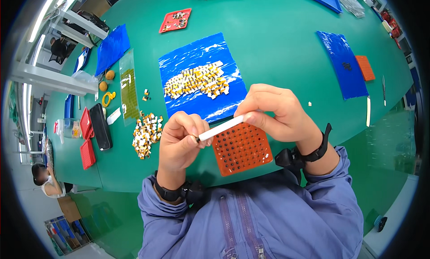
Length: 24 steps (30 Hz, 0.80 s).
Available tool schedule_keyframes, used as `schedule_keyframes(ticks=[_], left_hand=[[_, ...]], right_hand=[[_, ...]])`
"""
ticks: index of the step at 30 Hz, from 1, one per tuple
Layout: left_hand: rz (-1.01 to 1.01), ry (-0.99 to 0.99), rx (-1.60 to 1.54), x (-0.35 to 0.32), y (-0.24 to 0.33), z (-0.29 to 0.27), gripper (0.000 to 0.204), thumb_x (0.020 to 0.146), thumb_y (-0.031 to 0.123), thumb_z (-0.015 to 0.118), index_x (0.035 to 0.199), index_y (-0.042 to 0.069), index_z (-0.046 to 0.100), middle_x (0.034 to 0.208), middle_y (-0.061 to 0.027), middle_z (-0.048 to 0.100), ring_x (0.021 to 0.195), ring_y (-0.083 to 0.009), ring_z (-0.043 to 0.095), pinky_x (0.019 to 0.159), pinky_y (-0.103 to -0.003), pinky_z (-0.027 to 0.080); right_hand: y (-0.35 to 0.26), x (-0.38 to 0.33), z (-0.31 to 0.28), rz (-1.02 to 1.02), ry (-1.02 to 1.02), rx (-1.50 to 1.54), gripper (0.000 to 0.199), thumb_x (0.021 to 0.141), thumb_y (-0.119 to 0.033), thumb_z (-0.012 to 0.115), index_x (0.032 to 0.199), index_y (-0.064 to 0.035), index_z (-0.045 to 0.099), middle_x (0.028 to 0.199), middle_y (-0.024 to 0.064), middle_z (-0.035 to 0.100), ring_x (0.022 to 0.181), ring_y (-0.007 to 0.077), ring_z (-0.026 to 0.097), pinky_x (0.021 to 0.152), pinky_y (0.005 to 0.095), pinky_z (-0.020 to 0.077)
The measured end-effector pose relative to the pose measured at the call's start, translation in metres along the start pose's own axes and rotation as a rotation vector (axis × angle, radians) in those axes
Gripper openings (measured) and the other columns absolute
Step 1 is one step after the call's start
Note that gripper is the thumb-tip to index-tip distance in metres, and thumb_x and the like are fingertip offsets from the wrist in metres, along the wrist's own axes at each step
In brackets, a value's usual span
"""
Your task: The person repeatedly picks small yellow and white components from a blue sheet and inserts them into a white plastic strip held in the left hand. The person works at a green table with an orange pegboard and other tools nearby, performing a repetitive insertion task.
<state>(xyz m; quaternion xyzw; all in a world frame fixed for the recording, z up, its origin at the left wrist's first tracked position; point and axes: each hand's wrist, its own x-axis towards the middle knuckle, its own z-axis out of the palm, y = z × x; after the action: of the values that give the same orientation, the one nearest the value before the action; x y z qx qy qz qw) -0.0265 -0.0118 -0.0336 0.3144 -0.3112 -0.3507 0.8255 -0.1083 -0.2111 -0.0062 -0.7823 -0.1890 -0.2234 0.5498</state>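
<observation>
My right hand (273, 111) pinches the upper end of a short white rod (221, 127), which slants down to the left. At its lower end, my left hand (181, 135) is closed on a tiny dark part (197, 139); the fingers partly hide it. Below the rod lies an orange-red perforated block (242, 151), with black pieces in many of its holes. Beyond my hands, a blue sheet (179, 62) carries many small white-and-yellow pieces (197, 81) in tight rows. A loose heap of similar pieces (147, 135) sits left of my left hand.
At left are a black case (99, 127), red trays (87, 153), yellow scissors (107, 98) and a yellowish strip (129, 88). A red tray of small parts (175, 20) stands farther back. Right lie another blue sheet (342, 66), an orange block (365, 67) and tweezers (384, 91).
</observation>
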Motion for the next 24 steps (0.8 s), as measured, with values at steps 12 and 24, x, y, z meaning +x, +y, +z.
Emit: schedule_keyframes(ticks=[12, 24], left_hand=[[-0.017, -0.003, 0.030, 0.000, 0.001, -0.001, 0.012, 0.083, 0.009, 0.055, 0.080, 0.005, 0.044, 0.068, -0.0056, 0.048, 0.063, -0.0142, 0.047, 0.061, -0.029, 0.040], [-0.018, 0.009, 0.023, -0.001, 0.002, 0.000, 0.011, 0.082, 0.008, 0.055, 0.080, 0.005, 0.045, 0.068, -0.0050, 0.048, 0.063, -0.0140, 0.047, 0.061, -0.028, 0.040]], right_hand=[[0.001, -0.001, -0.004, 0.007, -0.078, -0.078, 0.010, 0.074, -0.003, 0.061, 0.083, -0.0022, 0.057, 0.073, 0.0068, 0.054, 0.064, 0.0189, 0.053, 0.057, 0.0280, 0.0433], [-0.002, 0.000, -0.004, 0.123, -0.124, -0.064, 0.010, 0.079, -0.010, 0.058, 0.078, -0.0002, 0.061, 0.066, 0.0078, 0.057, 0.059, 0.0171, 0.055, 0.053, 0.0259, 0.0432]])
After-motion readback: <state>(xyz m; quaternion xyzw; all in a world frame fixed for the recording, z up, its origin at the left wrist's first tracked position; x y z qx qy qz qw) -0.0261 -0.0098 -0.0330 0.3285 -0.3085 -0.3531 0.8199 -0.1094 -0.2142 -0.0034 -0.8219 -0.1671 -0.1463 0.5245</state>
